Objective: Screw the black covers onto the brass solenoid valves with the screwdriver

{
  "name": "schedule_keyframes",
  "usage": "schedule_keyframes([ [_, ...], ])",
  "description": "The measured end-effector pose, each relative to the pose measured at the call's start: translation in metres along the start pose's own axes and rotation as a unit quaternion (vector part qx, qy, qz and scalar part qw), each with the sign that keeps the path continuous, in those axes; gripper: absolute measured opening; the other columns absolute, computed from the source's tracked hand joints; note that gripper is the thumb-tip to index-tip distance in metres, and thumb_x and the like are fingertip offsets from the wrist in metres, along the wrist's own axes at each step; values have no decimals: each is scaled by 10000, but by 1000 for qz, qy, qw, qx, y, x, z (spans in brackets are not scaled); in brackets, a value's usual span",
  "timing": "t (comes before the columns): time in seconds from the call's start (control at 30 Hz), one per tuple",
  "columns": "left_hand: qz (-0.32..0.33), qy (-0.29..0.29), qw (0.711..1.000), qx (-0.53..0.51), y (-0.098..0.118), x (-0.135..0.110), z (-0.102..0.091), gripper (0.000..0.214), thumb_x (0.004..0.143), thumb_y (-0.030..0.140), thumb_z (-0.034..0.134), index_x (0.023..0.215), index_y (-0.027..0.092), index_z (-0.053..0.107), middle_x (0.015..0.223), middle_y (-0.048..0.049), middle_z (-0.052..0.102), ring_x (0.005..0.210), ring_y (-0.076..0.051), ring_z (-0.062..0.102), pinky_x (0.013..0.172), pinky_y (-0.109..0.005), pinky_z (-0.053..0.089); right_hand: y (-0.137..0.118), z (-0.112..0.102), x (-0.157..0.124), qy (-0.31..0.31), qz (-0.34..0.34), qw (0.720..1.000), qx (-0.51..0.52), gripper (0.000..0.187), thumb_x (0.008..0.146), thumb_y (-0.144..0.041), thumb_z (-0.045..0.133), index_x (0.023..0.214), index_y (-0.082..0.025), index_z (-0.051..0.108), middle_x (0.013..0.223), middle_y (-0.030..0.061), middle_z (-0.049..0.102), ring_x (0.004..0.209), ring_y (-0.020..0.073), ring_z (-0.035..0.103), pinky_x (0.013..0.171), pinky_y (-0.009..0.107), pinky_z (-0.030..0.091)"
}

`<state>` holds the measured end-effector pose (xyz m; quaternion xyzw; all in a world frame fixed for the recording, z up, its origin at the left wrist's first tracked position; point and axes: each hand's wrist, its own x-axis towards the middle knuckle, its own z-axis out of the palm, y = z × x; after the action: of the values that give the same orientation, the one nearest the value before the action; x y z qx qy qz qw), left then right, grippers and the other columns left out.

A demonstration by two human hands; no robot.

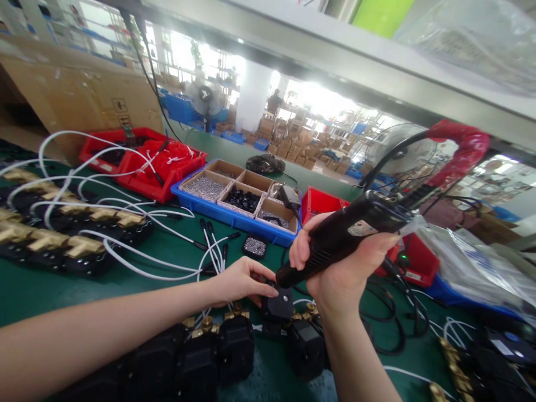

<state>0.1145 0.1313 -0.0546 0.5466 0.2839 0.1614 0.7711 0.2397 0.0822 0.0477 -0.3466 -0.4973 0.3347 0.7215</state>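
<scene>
My right hand (341,279) is wrapped round a black electric screwdriver (335,240), tilted with its nose down to the left. The nose meets the top of a small black plastic housing (280,306); the bit is hidden. At the housing's left corner is my left hand (247,282), thumb and fingers closed on it beside the screwdriver's nose. Brass fittings (237,312) and several more black housings (235,346) sit just in front and below. A small black dish of screws (254,245) stands behind my left hand.
A blue tray (234,220) with cardboard compartments of small parts lies behind. Red bins (157,187) stand left of it. White cables (146,273) with black ends cross the green table (37,301). Brass-fitted units (84,245) line the left. A shelf beam (293,56) runs overhead.
</scene>
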Motion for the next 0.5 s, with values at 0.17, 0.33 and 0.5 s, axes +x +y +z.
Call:
schedule_keyframes([
  [0.17,12,5,1000,18,-2,0,0,449,551,443,891,865,138,792,730,-32,727,610,-150,628,611,-266,550,2,5,-3,19,0,999,-39,716,760,-890,440,630,-190,513,419,-44,426,318,109,403,313,227,329],
  [0.33,35,-2,997,68,-3,2,-2,476,598,465,853,944,144,791,776,-44,724,659,-175,632,630,-295,553,-1,3,-2,44,-12,999,-29,712,752,-895,453,628,-198,519,414,-44,435,312,115,404,309,231,333],
  [0.5,108,-37,976,185,7,-14,-1,397,582,269,855,973,228,798,974,-32,718,979,-230,636,884,-311,516,-27,-11,-9,68,-28,997,8,756,675,-949,473,647,-200,573,395,-50,442,306,123,419,310,231,341],
])
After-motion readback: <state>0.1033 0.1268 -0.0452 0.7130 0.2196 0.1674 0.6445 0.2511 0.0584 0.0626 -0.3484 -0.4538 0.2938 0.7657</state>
